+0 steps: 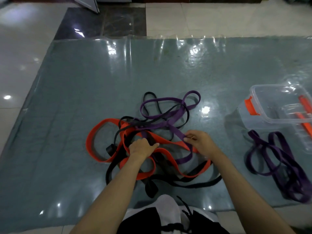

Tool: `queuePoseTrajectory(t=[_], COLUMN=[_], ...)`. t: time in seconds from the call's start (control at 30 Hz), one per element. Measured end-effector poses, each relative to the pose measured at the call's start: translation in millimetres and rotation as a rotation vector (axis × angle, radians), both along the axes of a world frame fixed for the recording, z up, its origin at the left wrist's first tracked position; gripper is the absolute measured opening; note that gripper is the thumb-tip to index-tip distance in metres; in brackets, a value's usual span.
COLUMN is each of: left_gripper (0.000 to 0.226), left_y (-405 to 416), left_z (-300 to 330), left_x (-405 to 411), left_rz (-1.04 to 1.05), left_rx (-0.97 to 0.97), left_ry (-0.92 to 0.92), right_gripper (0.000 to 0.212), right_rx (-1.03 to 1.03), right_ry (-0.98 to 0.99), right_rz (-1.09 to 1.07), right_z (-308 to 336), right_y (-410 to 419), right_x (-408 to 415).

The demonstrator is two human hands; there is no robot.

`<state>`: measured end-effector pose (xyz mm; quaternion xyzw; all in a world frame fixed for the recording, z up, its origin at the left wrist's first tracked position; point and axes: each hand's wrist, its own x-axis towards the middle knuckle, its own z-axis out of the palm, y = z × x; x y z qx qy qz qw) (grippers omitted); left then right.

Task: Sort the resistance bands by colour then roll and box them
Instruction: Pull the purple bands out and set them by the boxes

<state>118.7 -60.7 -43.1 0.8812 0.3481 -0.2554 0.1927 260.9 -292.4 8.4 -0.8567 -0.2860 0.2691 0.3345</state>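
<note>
A grey mat under clear plastic sheeting (84, 85) covers the tiled floor, and the sorting happens on it. In the middle lies the tangle: an orange-red band (94, 137), black bands (199, 183) and a purple band (162, 100) looped through one another. At the right, near side, a separate pile of purple bands (287, 168) lies just beside a clear plastic box with orange clips (256, 100).

The right hand (200, 141) pinches the purple band where it crosses the orange one. The left hand (143, 147) lies knuckles-up on the orange and black loops, fingers curled; whether it grips one or only pins them I cannot tell.

To free the purple band cleanly, I would keep the left hand holding the others down and draw slowly toward the purple pile, feeding loops out rather than tugging, since elastic will tighten the knot.
</note>
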Motion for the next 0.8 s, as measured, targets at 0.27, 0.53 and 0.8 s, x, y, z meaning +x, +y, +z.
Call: queuePoseTrajectory(t=[0.27, 0.53, 0.8], left_gripper=[0.061, 0.033, 0.014], left_y=[-1, -6, -10], left_z=[-10, -18, -12], left_x=[4, -17, -12], left_rz=[0.208, 0.420, 0.664], left_rx=[-0.135, -0.215, -0.458], left_ry=[-0.079, -0.448, -0.570], right_gripper=[0.013, 0.017, 0.013], right_rx=[0.203, 0.053, -0.080], right_ry=[-0.043, -0.075, -0.026], right_rz=[-0.143, -0.048, 0.047], right_z=[13, -6, -25], right_y=[31, 39, 30], right_x=[9, -14, -37])
